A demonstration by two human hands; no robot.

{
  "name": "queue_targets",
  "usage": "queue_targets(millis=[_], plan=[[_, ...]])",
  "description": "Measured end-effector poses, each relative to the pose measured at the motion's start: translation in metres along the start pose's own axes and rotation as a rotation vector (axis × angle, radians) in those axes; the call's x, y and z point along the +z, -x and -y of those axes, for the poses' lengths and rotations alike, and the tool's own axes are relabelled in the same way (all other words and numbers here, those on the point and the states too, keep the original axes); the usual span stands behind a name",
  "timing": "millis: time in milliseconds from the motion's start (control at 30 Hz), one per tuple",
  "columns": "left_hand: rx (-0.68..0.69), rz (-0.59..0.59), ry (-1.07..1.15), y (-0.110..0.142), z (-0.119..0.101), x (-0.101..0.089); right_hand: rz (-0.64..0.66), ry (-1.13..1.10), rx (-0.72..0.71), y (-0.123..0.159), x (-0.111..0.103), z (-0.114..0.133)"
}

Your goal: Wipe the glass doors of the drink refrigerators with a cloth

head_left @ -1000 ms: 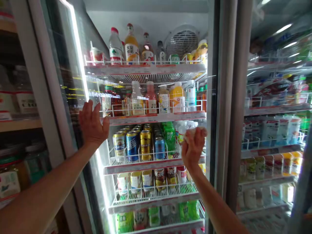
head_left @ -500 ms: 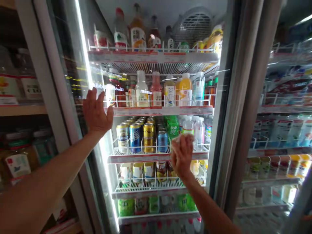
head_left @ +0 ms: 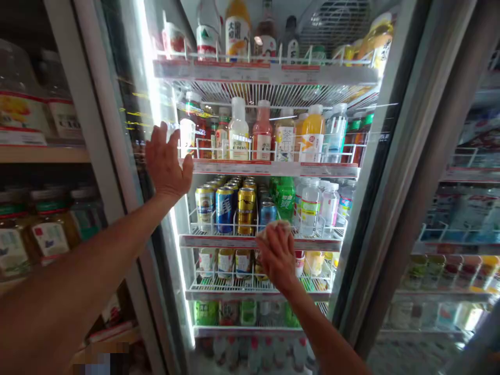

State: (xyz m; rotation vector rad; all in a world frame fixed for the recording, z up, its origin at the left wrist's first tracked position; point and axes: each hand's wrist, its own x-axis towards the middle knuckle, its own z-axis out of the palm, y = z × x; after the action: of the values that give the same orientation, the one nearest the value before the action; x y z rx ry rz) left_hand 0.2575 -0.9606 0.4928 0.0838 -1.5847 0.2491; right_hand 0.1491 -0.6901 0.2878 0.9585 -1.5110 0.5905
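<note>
My left hand (head_left: 167,161) lies flat with spread fingers against the glass door (head_left: 172,104) of a lit drinks fridge, holding nothing. My right hand (head_left: 278,256) presses a pale crumpled cloth (head_left: 274,226) against the same glass, level with the third shelf down. Behind the glass, just above that hand, stand rows of drink cans (head_left: 225,209). Plastic bottles of juice and tea (head_left: 261,130) fill the rack above. The cloth is partly hidden by my fingers, and I cannot tell whether it is cloth or thick tissue.
A metal door frame (head_left: 394,156) separates this door from a second fridge (head_left: 461,219) on the right. On the left, a wooden shelf (head_left: 42,154) holds jars and large containers. A round fan grille (head_left: 334,26) sits at the fridge's top back.
My right hand and the cloth have slid left and down across the glass. My left hand stays on the door, and the view has tilted downward.
</note>
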Motion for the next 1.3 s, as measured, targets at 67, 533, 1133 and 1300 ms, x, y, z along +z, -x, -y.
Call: queue_targets(millis=[67, 533, 1133, 1300], plan=[[-0.008, -0.005, 0.008, 0.0, 0.0, 0.0, 0.02, 0.026, -0.038, 0.015, 0.0, -0.003], [-0.011, 0.02, 0.029, 0.0, 0.001, -0.002, 0.013, 0.078, -0.018, -0.001, -0.007, -0.021], [0.049, 0.043, 0.034, 0.087, -0.005, -0.009, -0.433, 0.19, 0.315, -0.11, -0.029, -0.066], [0.082, 0.071, 0.022, 0.105, 0.001, -0.012, 0.054, 0.057, -0.267, -0.092, 0.011, 0.021]])
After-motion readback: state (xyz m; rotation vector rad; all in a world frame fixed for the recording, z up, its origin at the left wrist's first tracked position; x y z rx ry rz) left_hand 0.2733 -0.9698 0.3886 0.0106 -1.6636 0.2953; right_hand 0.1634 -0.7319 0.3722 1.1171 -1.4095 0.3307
